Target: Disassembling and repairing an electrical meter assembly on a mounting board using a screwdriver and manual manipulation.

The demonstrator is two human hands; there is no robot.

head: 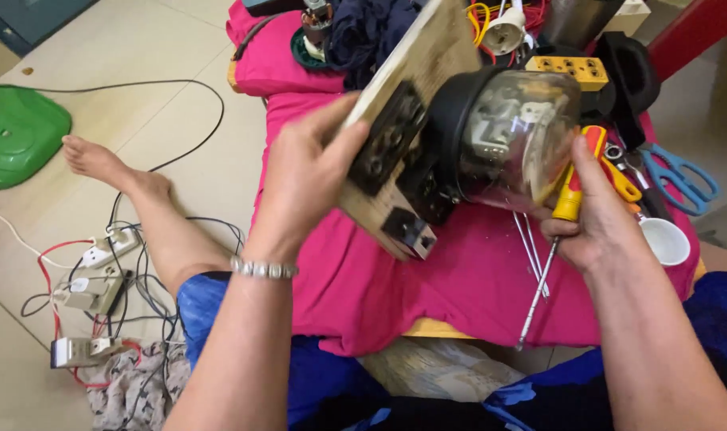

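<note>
My left hand (308, 179) grips the edge of a tilted wooden board (427, 56) that carries black sockets (387, 140) and an electric meter with a clear glass dome (511, 136). The board is raised above a pink cloth (451, 287). My right hand (591, 215) holds a screwdriver (567, 199) with a yellow and red handle, its metal shaft pointing down and to the left. The thumb of that hand rests against the glass dome.
Blue-handled scissors (683, 179), a small white cup (667, 239), a yellow terminal block (567, 70) and a white lamp holder (503, 32) lie on the pink cloth. On the tiled floor at left sit white switches with tangled wires (96, 279), a green plastic object (16, 132) and my bare foot (100, 164).
</note>
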